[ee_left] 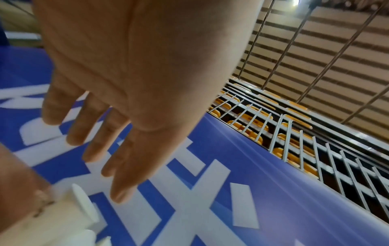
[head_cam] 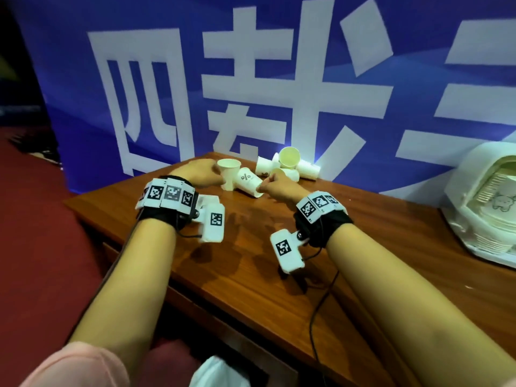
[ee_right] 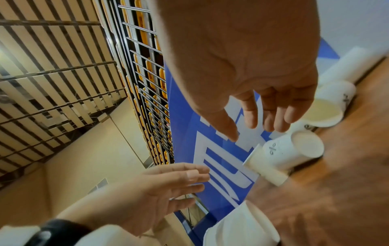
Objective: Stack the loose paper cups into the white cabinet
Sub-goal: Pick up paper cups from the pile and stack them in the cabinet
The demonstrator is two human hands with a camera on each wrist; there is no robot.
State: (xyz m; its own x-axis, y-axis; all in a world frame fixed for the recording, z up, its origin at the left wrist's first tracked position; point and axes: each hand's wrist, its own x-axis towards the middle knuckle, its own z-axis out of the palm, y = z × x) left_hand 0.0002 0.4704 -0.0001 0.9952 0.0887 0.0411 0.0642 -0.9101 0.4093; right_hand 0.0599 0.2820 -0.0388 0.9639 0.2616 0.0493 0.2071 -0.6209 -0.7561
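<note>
A person's two hands close in on a scatter of paper cups at the far edge of a wooden counter (head_cam: 251, 275), before a blue banner (head_cam: 69, 79) with large white characters. The left hand (head_cam: 199, 173) reaches with fingers (ee_left: 92, 146) straight and slightly spread, holding nothing; just beyond its fingertips stands an upright cup (head_cam: 229, 173), mouth up, the likely base for a stack. The right hand (head_cam: 279, 187) hangs with fingers (ee_right: 250, 113) relaxed and loosely bent, also holding nothing, its tips just beside a printed cup (head_cam: 249, 181) that lies on its side and leans against the upright one. Whether either hand already touches a cup cannot be told. Past the right fingertips a pile of toppled cups (head_cam: 287, 163) rests against the banner, mouths facing different ways, so each will probably need turning before nesting. The white cabinet (head_cam: 480, 202) sits well off to the right of the right hand, with stacked cups showing inside it. No loose cup appears nested yet; the gathering seems only to be starting.
</note>
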